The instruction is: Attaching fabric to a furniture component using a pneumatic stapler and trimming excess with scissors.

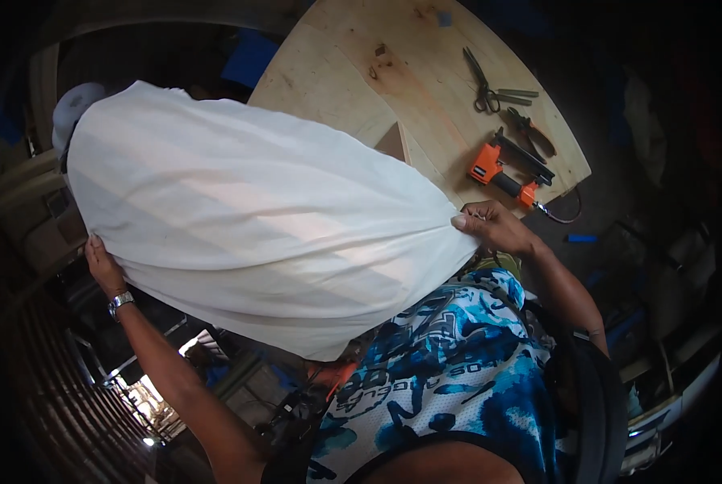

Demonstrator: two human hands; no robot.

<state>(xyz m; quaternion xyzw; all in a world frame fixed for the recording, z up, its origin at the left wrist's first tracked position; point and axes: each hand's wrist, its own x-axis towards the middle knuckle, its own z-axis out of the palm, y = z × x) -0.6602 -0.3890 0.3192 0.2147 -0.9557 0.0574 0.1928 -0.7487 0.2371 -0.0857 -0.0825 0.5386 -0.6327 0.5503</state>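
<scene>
A wide sheet of thin white fabric [256,194] is spread before me, with pale slanting bands showing through it. My right hand [494,228] pinches its right end, and creases fan out leftward from the fingertips. My left hand [104,268], with a metal watch on the wrist, grips the sheet's lower left edge. Its thumb shows at the edge, while the other fingers are partly hidden. What lies beneath the cloth is mostly covered.
A wooden table [336,56] stands beyond the fabric. On its right side lie dark scissors [483,89], pliers [530,131] and an orange-and-black pneumatic staple gun [484,164] with a hose. A white roll [74,109] stands at the far left.
</scene>
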